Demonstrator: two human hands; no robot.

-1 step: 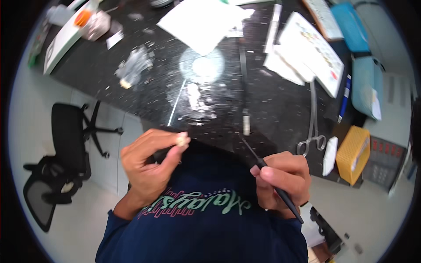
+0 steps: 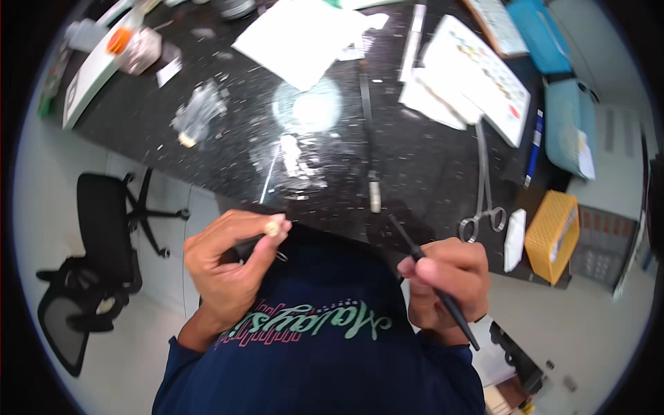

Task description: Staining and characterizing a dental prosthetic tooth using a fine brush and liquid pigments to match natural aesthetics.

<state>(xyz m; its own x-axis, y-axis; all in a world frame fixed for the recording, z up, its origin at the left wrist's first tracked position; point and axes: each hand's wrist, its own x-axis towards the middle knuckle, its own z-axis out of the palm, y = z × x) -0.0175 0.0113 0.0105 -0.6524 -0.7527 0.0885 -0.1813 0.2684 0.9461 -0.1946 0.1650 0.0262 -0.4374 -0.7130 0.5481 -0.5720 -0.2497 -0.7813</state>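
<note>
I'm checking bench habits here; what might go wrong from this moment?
The small pale piece pinched in the left hand might slip and get lost on the cluttered dark table. The slim black tool in the right hand has a thin tip, which could jab the left hand if they meet.

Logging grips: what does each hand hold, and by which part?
Right hand: black tool, by its handle. Left hand: small pale piece, pinched, exact part unclear; thin loop, hold unclear.
</note>
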